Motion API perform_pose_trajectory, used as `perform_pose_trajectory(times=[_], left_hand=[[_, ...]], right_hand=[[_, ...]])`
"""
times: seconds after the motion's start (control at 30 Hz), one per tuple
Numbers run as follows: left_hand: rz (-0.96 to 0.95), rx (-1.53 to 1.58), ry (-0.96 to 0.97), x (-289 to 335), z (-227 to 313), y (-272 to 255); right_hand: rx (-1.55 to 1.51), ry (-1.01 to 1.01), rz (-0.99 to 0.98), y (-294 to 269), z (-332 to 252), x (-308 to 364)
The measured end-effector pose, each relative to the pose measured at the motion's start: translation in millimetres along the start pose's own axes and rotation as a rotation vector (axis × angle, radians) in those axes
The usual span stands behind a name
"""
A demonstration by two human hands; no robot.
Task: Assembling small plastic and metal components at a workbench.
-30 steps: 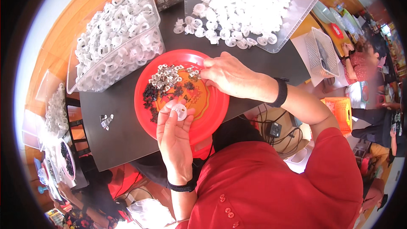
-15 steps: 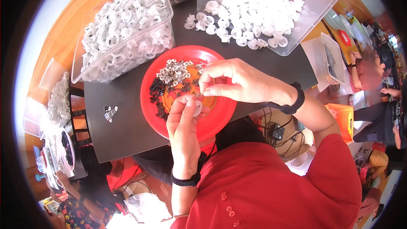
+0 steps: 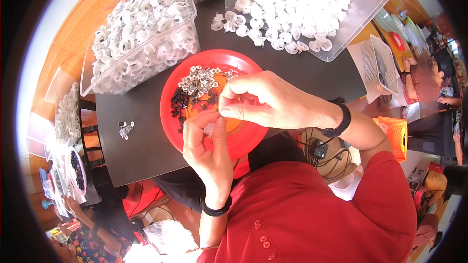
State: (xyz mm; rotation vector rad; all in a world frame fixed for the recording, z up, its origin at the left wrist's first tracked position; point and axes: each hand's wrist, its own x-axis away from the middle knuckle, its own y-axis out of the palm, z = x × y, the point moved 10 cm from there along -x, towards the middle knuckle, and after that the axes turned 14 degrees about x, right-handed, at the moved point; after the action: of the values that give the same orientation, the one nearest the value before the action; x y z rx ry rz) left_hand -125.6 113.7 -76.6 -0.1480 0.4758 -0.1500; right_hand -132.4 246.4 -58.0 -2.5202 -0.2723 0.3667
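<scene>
Many white parts (image 3: pixel 139 17) in bin (image 3: pixel 146 54); metal pieces (image 3: pixel 199 81) on plate (image 3: pixel 244 140).

From where I stand, I see a plain, deep-red shirt (image 3: pixel 312 214), its cloth lightly creased, with short sleeves (image 3: pixel 387 178) ending on the upper arms. A few small, glossy red buttons (image 3: pixel 264 244) run in a line near the front. Each wrist wears a black band: the left wristband (image 3: pixel 215 209) and the right wristband (image 3: pixel 342 121) both look soft and thick.
</scene>
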Motion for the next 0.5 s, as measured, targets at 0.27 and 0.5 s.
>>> perform_pose_trajectory(times=[0.27,0.5], left_hand=[[0.13,0.915,-0.562,17.5,-49.0,14.7],[0.114,1.137,-0.651,21.1,-55.0,26.6]], right_hand=[[0.05,-0.033,0.172,0.6,-1.7,6.4],[0.128,-0.036,0.209,9.8,1.2,6.5]])
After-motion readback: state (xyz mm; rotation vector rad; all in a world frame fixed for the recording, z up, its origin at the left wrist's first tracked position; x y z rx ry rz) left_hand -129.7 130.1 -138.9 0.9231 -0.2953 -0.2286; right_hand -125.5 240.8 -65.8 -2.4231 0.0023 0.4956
